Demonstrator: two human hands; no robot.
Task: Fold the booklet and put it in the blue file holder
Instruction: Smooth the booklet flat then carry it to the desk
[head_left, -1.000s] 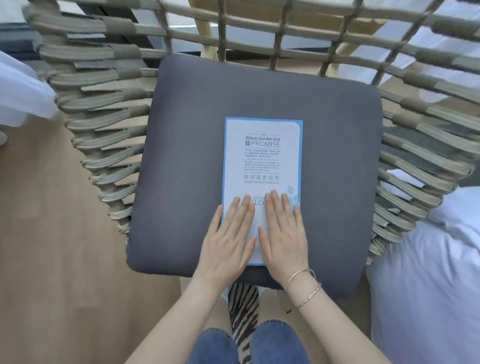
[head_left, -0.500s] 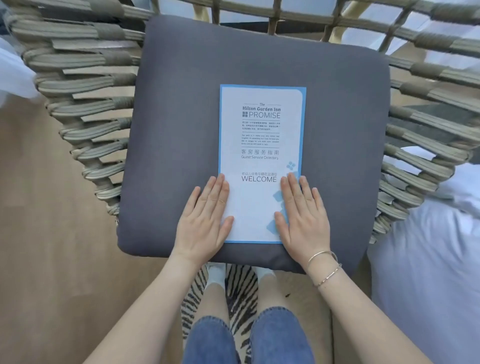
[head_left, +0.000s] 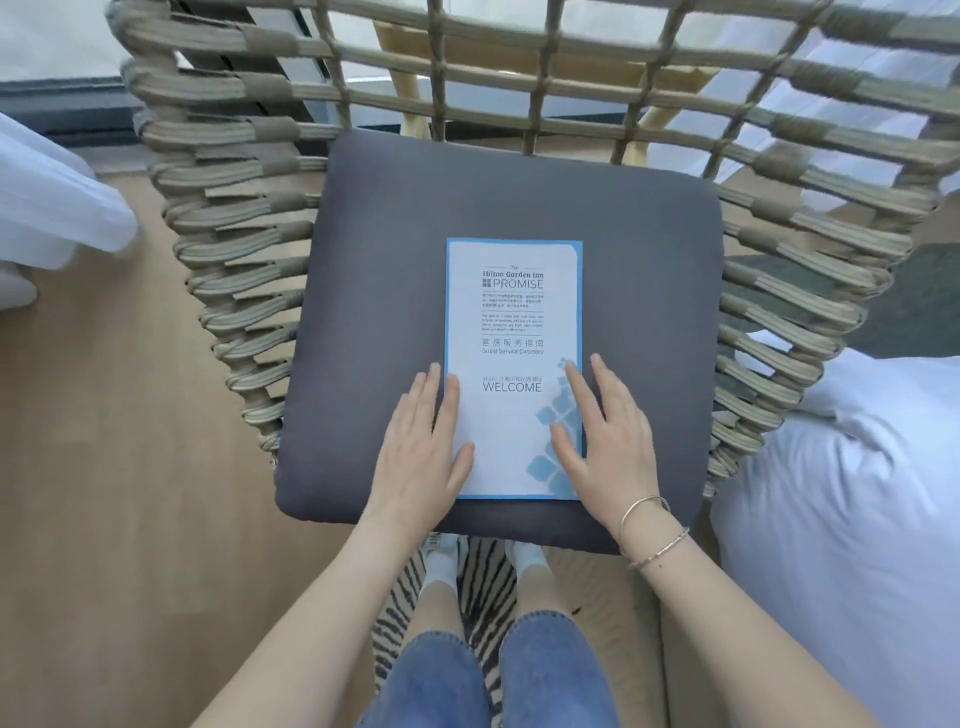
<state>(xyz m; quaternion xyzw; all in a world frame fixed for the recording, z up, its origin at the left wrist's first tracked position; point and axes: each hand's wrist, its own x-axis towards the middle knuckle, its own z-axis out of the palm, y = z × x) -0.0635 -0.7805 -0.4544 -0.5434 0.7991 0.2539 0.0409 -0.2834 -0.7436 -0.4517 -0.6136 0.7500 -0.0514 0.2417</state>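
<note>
Booklet (head_left: 513, 332) lies closed at the cushion's (head_left: 374, 270) centre; left hand (head_left: 423, 457) at 7 o'clock and right hand (head_left: 605, 447) at 5 press flat, ungripped. Folding seems finished; next needs the unseen holder.

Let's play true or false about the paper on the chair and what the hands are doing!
1. The booklet lies flat on the grey cushion. True.
2. The left hand is lifting the booklet into the air. False: it lies flat, palm down, at the booklet's left edge.
3. The right hand rests at the booklet's right edge. True.
4. The bracelets are on the left wrist. False: they are on the right wrist.
5. A blue file holder sits next to the booklet. False: none is in view.
</note>
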